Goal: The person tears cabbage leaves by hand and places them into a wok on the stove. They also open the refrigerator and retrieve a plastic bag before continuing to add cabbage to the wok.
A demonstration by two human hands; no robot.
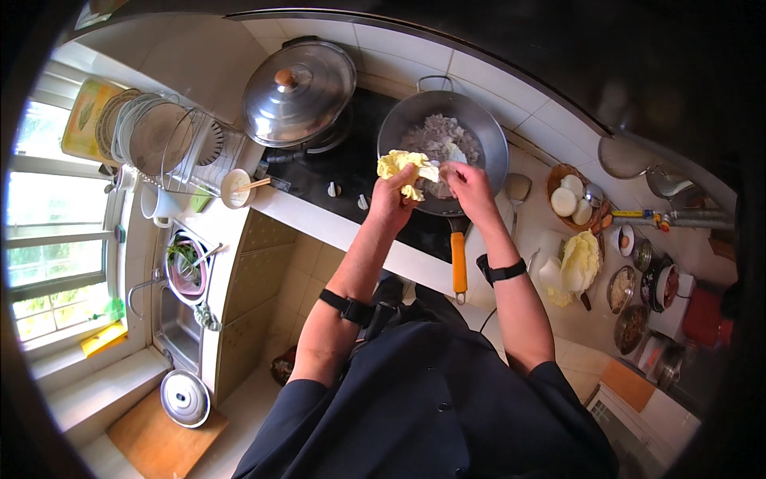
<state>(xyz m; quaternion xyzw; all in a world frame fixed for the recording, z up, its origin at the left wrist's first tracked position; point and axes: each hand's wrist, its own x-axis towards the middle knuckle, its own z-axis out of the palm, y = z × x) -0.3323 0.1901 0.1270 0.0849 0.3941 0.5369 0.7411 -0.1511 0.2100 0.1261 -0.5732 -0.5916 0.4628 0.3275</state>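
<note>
My left hand (pixel 392 200) grips a crinkled yellow napa cabbage leaf (pixel 400 160) over the near rim of the wok. At the leaf's pale end, the curled fingers of my right hand (pixel 473 187) pinch its edge. Below both hands, the grey metal wok (pixel 489 141) sits on the black hob and holds pale, greyish chopped food (pixel 440 130). A white and pale green cabbage piece (pixel 456 152) lies on that food, partly covered by my right hand. The wok's orange handle (pixel 458 257) points toward my body.
A lidded steel pan (pixel 299 96) stands on the left burner. Right of the wok are a spatula (pixel 518 187), a basket (pixel 553 173) of white rounds, more cabbage leaves (pixel 580 260) and several bowls. Dish rack (pixel 230 146) and sink (pixel 179 329) lie left.
</note>
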